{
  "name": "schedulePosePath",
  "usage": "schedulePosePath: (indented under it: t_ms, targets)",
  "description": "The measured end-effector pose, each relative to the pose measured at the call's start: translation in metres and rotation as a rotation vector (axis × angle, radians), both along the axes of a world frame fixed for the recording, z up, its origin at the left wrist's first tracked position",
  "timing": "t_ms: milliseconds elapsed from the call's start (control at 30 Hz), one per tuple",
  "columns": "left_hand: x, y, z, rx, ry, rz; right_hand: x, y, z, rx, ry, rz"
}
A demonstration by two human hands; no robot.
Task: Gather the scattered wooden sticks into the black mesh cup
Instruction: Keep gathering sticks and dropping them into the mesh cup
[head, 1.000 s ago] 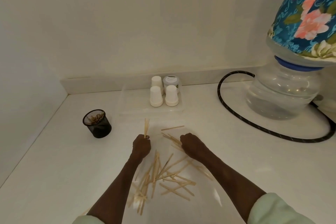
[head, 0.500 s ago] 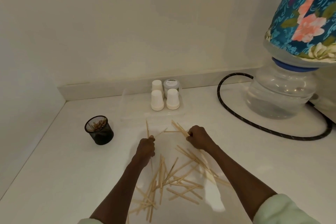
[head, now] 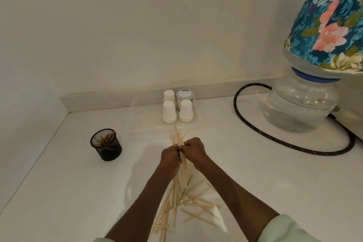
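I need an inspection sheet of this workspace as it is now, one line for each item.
Surface: white counter, glossy.
Job's things: black mesh cup upright, some sticks inside; loose wooden sticks scattered near the arms.
Clutter: three upturned paper cups, a small lidded jar, a water jug under a floral cover.
Grippers: left hand and right hand together, closed on a stick bundle.
Cables: black hose looping on the counter.
Surroundings: plain wall.

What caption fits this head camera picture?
Both hands bunch wooden sticks near the black mesh cup.
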State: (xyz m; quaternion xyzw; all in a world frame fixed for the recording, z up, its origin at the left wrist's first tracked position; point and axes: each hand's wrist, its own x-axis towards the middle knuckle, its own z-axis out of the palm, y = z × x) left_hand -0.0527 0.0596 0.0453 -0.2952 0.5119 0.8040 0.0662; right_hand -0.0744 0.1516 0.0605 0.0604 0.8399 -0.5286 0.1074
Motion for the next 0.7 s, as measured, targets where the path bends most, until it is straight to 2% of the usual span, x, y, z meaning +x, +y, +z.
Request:
schedulePosePath:
  t_ms: [100, 233, 467, 567, 700]
  targets:
    - [0.002, 0.001, 0.003, 0.097, 0.059, -0.001, -0.001, -0.004, 0.006, 0.074, 0.079, -0.003]
    - [0.001, 0.000, 0.011, 0.265, 0.035, 0.052, 0.000, -0.007, 0.014, 0.152, 0.145, 0.033]
    - [0.000, 0.004, 0.026, 0.379, 0.007, 0.090, 0.010, -0.021, 0.020, 0.347, 0.210, 0.134]
    - [0.002, 0.003, 0.026, 0.427, 0.019, 0.084, 0.014, -0.023, 0.020, 0.516, 0.328, 0.159]
    - [0.004, 0.002, 0.025, 0.457, 0.029, 0.090, 0.016, -0.020, 0.018, 0.391, 0.316, 0.156]
